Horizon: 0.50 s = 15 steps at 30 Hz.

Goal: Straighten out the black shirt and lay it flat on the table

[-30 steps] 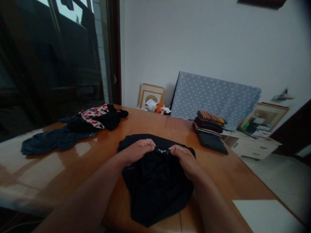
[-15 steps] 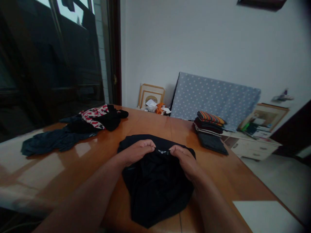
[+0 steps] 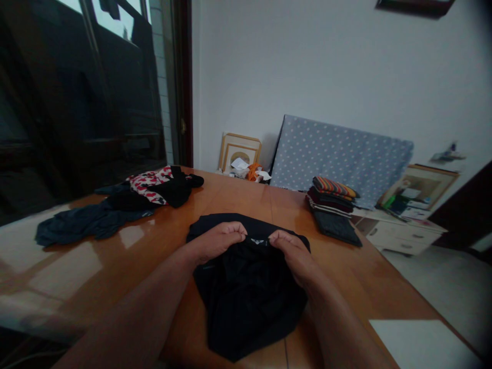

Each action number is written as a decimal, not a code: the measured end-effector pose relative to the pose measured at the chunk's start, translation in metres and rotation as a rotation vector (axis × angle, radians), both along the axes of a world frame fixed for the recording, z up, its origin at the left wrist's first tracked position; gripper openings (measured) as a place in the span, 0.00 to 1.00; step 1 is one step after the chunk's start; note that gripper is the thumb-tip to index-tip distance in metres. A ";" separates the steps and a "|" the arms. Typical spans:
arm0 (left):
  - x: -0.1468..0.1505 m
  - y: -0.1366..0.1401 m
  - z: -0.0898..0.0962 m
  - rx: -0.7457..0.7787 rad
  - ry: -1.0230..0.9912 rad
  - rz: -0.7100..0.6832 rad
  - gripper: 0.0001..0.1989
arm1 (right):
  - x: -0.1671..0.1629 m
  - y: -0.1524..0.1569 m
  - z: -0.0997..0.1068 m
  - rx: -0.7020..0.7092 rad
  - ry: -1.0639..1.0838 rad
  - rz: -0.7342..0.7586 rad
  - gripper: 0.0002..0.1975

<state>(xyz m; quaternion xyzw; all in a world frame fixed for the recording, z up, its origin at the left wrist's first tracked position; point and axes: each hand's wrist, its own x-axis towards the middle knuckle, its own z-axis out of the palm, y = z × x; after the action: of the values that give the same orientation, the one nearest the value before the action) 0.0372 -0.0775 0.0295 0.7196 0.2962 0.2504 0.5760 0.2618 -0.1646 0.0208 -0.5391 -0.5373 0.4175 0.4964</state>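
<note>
A black garment [image 3: 249, 302], its exact kind unclear, lies bunched on the wooden table [image 3: 238, 192] in front of me. My left hand [image 3: 219, 241] pinches its edge on one side of a small pale label [image 3: 257, 242]. On the other side of that label, my right hand [image 3: 290, 248] pinches the same edge between thumb and fingers. The edge is stretched between the two hands, and part of the cloth spreads out beyond them. Its lower part hangs in loose folds toward me.
Rumpled dark clothes [image 3: 88, 220] and a red-and-white patterned piece [image 3: 149, 184] lie at the left. A folded clothes stack [image 3: 333, 207] stands at the right, near a white sheet [image 3: 423, 341]. Behind are a dotted blue cloth [image 3: 338, 154] and a white drawer cabinet [image 3: 411, 236].
</note>
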 end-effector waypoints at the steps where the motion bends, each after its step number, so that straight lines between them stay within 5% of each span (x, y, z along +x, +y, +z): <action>1: 0.000 0.000 0.000 0.002 0.000 0.002 0.08 | 0.000 0.000 0.000 0.005 -0.001 0.003 0.07; 15: -0.001 0.001 -0.001 0.029 -0.060 0.045 0.14 | 0.001 0.001 -0.001 0.042 0.008 -0.098 0.09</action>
<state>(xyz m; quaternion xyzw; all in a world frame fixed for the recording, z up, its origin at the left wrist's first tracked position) 0.0363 -0.0762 0.0282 0.7133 0.2913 0.2891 0.5682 0.2628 -0.1632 0.0202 -0.5526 -0.5170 0.3834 0.5295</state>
